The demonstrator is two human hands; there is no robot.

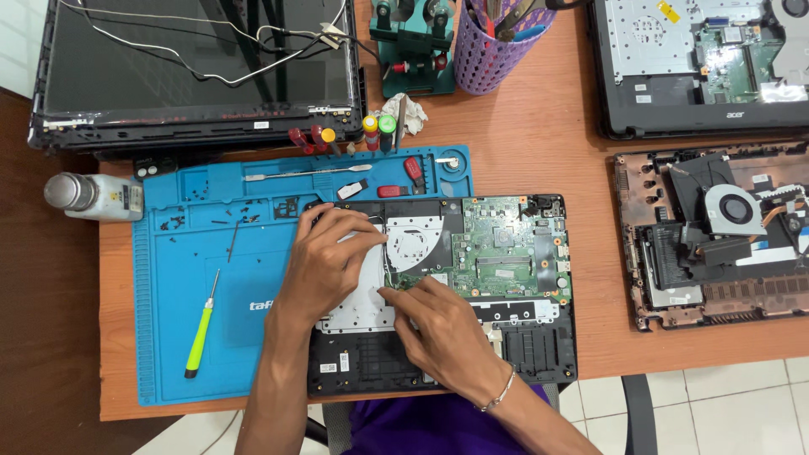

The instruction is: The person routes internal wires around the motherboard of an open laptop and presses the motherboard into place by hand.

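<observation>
Both hands work inside the opened laptop base (438,354) on the blue mat (177,337): left hand (324,261) fingers spread on the silver plate (358,307), right hand (442,324) fingers pinched at the green board (506,248) edge; loose screws (173,223) already out, board still seated.

Both hands resting on an opened laptop base (539,354): left hand (324,261) spread flat over its silver plate (358,307), right hand (442,324) pinching at the green circuit board (506,248) edge (fingertips nearly meeting). Left of the fingers, a green-handled screwdriver (200,333) on the blue mat (177,253).
</observation>
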